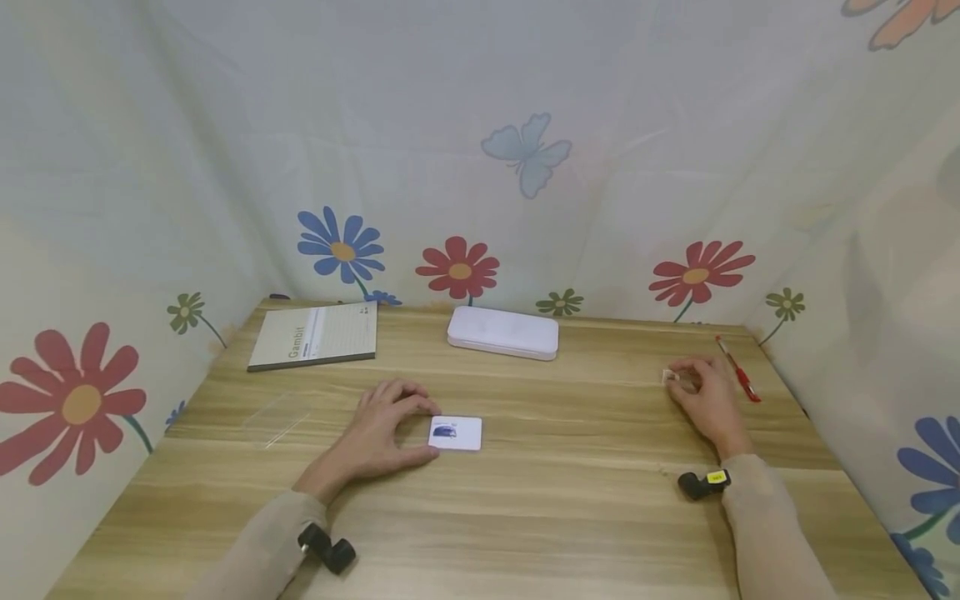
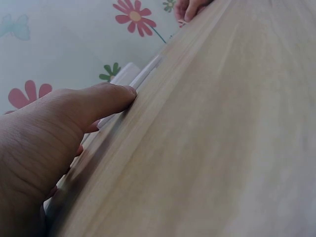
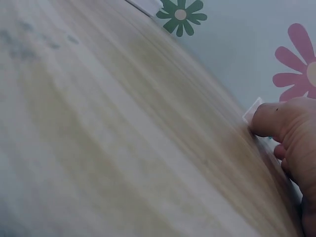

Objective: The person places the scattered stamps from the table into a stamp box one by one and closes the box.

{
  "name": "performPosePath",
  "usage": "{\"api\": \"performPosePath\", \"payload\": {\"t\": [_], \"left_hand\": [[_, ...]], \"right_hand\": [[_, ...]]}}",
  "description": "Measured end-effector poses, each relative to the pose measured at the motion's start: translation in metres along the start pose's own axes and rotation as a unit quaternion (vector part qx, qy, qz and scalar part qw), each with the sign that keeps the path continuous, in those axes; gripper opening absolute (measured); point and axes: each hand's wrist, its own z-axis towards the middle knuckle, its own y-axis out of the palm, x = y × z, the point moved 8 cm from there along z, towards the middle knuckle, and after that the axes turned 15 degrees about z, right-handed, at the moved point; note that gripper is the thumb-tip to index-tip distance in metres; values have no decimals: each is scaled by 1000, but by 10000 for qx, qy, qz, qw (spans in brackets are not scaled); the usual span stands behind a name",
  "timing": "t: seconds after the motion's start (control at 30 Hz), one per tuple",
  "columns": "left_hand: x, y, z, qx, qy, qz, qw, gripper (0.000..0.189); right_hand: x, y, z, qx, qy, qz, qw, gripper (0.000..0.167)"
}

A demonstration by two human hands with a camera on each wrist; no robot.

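A small flat white rectangle with a dark blue print (image 1: 461, 435) lies on the wooden table. My left hand (image 1: 386, 433) grips it at its left end, thumb at the near corner and a finger at the far corner. In the left wrist view the thumb (image 2: 111, 96) rests against its pale edge. Over at the right, my right hand (image 1: 708, 404) pinches a small clear, white-edged piece (image 1: 667, 377) between thumb and fingers, low over the table. The right wrist view shows that piece (image 3: 253, 111) sticking out past the thumb; the fingers hide the rest.
A white oblong case (image 1: 502, 332) stands at the back middle. Left of it lies a notebook (image 1: 315, 335) marked "Gambit". A transparent sheet (image 1: 277, 419) lies left of my left hand. Beyond my right hand is a red pen (image 1: 738, 371). Flowered cloth hangs behind the table.
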Motion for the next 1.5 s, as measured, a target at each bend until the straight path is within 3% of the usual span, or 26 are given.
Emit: {"api": "performPosePath", "payload": {"t": [0.2,0.4,0.53,0.7,1.03,1.27,1.5], "left_hand": [[1,0,0,26,23,-3,10000,54],[1,0,1,45,52,12,10000,53],[1,0,-1,3,41,17,10000,53],[0,0,-1,4,33,21,10000,53],[-3,4,0,16,7,-17,10000,53],[-3,3,0,29,24,-59,10000,51],[-3,3,0,4,10,-61,10000,53]], "right_hand": [[-5,-1,-1,184,-215,200,9994,21],[-5,-6,-2,644,-256,391,9968,13],[-6,-9,-3,958,5,680,9931,14],[-4,-7,-2,1058,553,1617,9796,23],[-27,15,8,602,875,2814,9537,32],[-65,41,11,63,704,2672,9610,33],[-97,58,15,-193,471,2582,9648,30]]}}
